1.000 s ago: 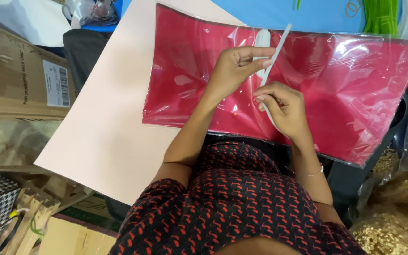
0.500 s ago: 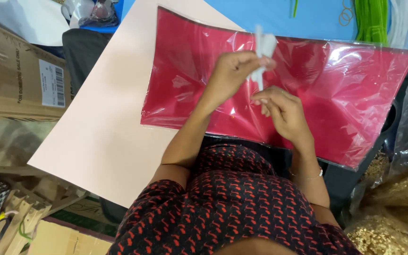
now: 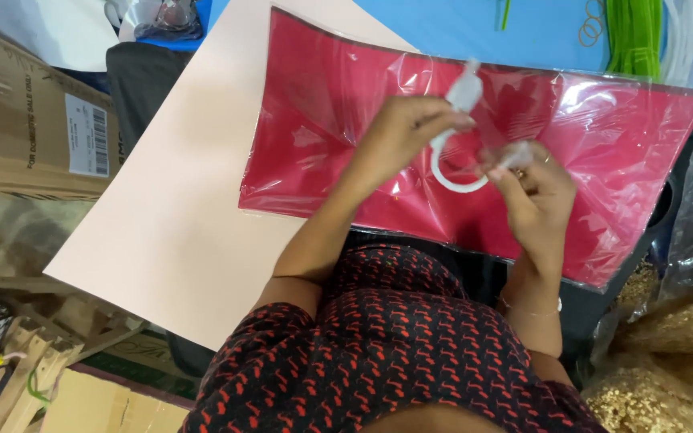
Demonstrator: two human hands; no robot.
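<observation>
White and soft, a thin plastic tube (image 3: 452, 178) hangs bent into a loop between the two hands, just above a red sheet in a clear sleeve (image 3: 338, 136). The left hand (image 3: 407, 132) sits at about 10 o'clock from the loop, its fingers pinched together on one end, which pokes up past the fingertips. The right hand (image 3: 535, 188), at about 3 o'clock, has its fingers closed on the other end, which is blurred. Gripping both ends seems to be what keeps the curve in shape. Under the red sheet lies a large pale pink board (image 3: 170, 216), likely a flat backing, and past it a blue table (image 3: 459, 28). At 1 o'clock lie green strips (image 3: 631, 32); at 9 o'clock sits a cardboard box (image 3: 18, 120).
</observation>
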